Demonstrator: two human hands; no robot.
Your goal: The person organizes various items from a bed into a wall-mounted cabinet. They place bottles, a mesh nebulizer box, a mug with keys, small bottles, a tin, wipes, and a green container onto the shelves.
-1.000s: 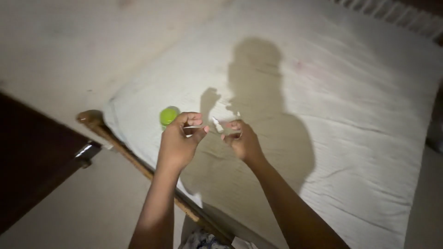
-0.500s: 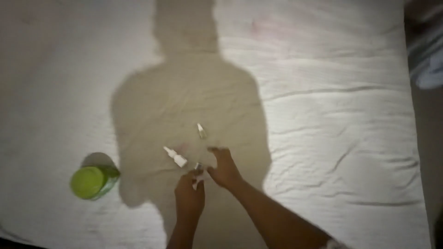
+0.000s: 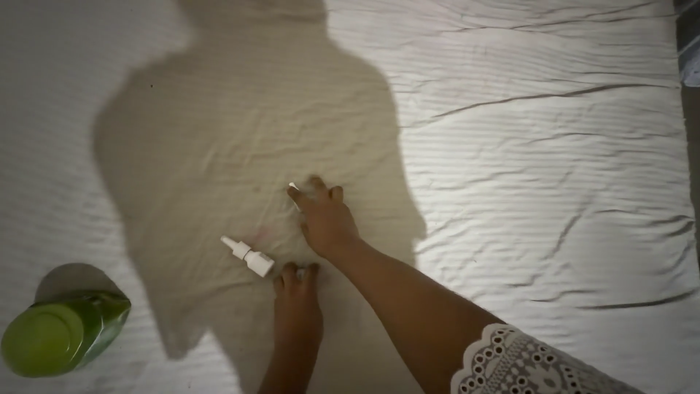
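Head view, looking straight down on a bed covered by a wrinkled white sheet point(image 3: 554, 182); a broad shadow point(image 3: 240, 146) of the person falls across its middle. Right hand point(image 3: 324, 219) lies palm-down on the sheet inside the shadow, fingers loosely spread; a small pale object point(image 3: 293, 188) shows at its fingertips, touching them, too small to tell whether it is pinched. Right forearm runs down to the lower edge, ending in a white lace sleeve point(image 3: 525, 365). Left hand point(image 3: 297, 299) sits just below the right, fingers curled down onto the sheet, something small possibly at the tips; cannot tell if it grips anything. A small white spray bottle point(image 3: 248, 256) lies on its side just left of the left hand's fingertips, nozzle pointing up-left, not touched. A green bottle point(image 3: 62, 332) with a lime cap lies well apart, near the lower left corner of the bed.
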